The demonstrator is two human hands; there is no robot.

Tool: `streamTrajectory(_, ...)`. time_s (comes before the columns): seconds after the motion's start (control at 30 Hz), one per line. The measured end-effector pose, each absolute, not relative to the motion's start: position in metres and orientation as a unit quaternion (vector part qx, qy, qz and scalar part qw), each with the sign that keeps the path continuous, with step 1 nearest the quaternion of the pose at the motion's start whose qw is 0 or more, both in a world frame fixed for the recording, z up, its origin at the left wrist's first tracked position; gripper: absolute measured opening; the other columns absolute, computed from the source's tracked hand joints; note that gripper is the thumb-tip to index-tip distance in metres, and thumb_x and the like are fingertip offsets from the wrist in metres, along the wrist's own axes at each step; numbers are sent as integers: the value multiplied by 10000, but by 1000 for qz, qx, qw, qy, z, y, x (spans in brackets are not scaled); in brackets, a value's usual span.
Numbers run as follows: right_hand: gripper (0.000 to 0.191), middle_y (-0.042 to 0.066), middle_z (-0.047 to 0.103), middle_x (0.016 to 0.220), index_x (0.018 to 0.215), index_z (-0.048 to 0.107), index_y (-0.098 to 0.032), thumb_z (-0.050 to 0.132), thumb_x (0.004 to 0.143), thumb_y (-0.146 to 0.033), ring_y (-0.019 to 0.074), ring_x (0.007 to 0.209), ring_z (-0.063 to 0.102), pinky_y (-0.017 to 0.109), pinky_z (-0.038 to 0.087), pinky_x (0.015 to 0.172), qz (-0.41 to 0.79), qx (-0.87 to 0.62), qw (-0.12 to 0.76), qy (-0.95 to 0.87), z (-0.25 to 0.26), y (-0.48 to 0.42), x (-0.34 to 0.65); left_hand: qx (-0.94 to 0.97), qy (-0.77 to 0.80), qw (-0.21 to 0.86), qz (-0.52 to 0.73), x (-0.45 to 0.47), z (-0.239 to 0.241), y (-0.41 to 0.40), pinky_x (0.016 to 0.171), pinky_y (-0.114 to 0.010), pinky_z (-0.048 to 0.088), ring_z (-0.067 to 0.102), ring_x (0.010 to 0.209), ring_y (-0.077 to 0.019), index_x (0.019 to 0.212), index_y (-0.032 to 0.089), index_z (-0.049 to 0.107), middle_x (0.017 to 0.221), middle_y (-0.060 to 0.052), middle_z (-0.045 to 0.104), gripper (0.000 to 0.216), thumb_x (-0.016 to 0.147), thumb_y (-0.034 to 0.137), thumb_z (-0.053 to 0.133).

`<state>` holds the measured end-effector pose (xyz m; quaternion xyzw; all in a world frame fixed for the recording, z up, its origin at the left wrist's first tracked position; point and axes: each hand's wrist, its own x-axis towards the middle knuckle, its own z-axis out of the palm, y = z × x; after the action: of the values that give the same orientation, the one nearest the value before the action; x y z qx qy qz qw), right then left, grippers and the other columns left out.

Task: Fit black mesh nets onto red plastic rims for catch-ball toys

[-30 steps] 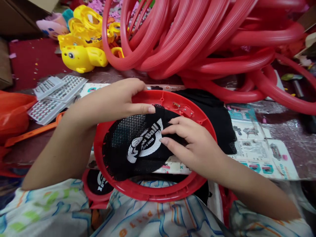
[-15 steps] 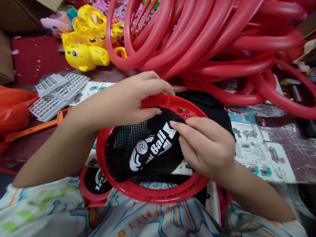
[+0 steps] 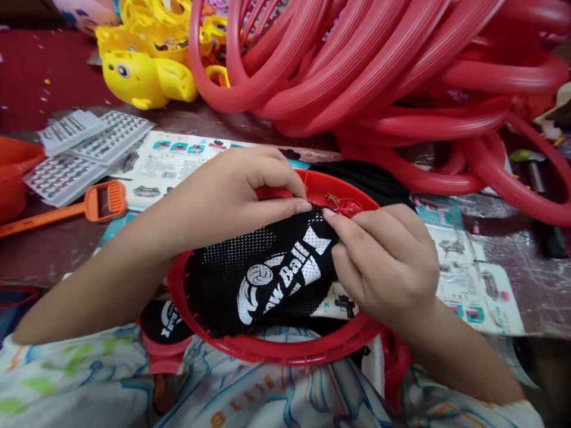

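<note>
A red plastic ring (image 3: 285, 352) lies tilted against my lap, with black mesh fabric (image 3: 232, 279) stretched inside it. White "Ball" lettering and a ball print show on the mesh. My left hand (image 3: 267, 193) reaches over the ring's far rim, thumb and fingers pinching the mesh edge. Close beside it, my right hand (image 3: 383, 261) pinches the same edge between thumb and forefinger. Just behind the fingertips, a small part with thin wires (image 3: 334, 199) sits in the rim.
Red ribbed hoops (image 3: 375, 71) are piled at the back. Yellow toy shells (image 3: 143, 77) stand left of them. Trays of small metal parts (image 3: 84, 154) and an orange strap (image 3: 104, 202) lie left. Printed card sheets (image 3: 473, 285) cover the table. Another red ring with mesh (image 3: 167, 356) is lower left.
My hands have come closer together at the far rim, and the left thumb now presses the mesh edge there. The mesh is pulled up toward the rim. The view has shifted slightly.
</note>
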<state>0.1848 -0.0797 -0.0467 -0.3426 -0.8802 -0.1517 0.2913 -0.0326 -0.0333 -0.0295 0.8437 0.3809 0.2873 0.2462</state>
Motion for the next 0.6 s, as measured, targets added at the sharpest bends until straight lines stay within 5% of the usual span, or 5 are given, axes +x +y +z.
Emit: streamTrajectory(0.6,218,58,606,696,1038,702,-59,551,887,-100,187,654,499,355,427,615,-170,-353,276,-878,-53,-74,184,814,449,213,299,-26,-43,-35,649,-297,389,546,647,-135,660,184,609,678,0,643,259,868,327,553)
